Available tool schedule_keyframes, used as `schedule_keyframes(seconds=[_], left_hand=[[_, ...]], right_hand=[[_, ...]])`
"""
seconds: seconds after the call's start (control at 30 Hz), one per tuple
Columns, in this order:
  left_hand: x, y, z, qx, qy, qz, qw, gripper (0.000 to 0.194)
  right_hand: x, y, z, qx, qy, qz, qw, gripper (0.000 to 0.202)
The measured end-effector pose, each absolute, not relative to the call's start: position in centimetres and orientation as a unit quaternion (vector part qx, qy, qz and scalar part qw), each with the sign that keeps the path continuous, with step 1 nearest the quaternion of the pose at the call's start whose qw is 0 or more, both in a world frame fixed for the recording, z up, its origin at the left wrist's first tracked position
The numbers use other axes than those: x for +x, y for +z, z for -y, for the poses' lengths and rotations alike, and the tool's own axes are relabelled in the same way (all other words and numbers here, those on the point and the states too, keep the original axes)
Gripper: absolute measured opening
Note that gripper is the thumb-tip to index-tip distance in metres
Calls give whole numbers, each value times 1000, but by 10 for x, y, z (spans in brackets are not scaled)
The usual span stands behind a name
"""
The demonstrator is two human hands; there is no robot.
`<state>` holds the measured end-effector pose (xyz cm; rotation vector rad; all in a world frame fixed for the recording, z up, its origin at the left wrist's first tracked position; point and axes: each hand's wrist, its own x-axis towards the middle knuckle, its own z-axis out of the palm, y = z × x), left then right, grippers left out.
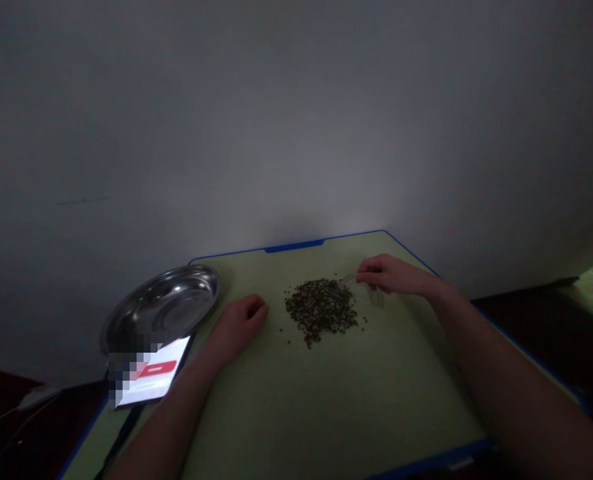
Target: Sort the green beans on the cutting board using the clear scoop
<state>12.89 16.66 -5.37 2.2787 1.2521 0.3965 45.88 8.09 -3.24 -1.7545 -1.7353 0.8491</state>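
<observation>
Just below and right of the frame's centre, a loose pile of small dark grains [321, 308] sits on the pale green tabletop [336, 400], between the two hands. Its main body shows no clear long axis; a narrow tail points toward the lower edge of the frame.

The right hand [389, 275] is at the pile's upper right and is the nearer of the two. Its thumb and fingers are pinched on a thin, clear piece [380, 298], the left end of which reaches the pile's upper-right margin. Exact shape of the piece: cannot be determined.

The left hand [239, 327] rests left of the pile, apart from it, fingers loosely curled. Nothing is seen in it; whether thumb and forefinger meet cannot be told.

At lower left, a tilted metal basin [176, 308] stands beyond a lit screen [164, 373], both outboard of the left hand.
</observation>
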Motion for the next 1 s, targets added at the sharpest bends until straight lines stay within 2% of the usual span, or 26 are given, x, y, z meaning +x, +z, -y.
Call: schedule_keyframes(seconds=[0.53, 1.0], left_hand=[[127, -57, -168, 835, 148, -471, 244, 30], [128, -55, -167, 837, 157, -463, 246, 28]], right_hand=[[489, -69, -99, -735, 225, 569, 292, 13], [461, -71, -100, -693, 301, 593, 277, 17]])
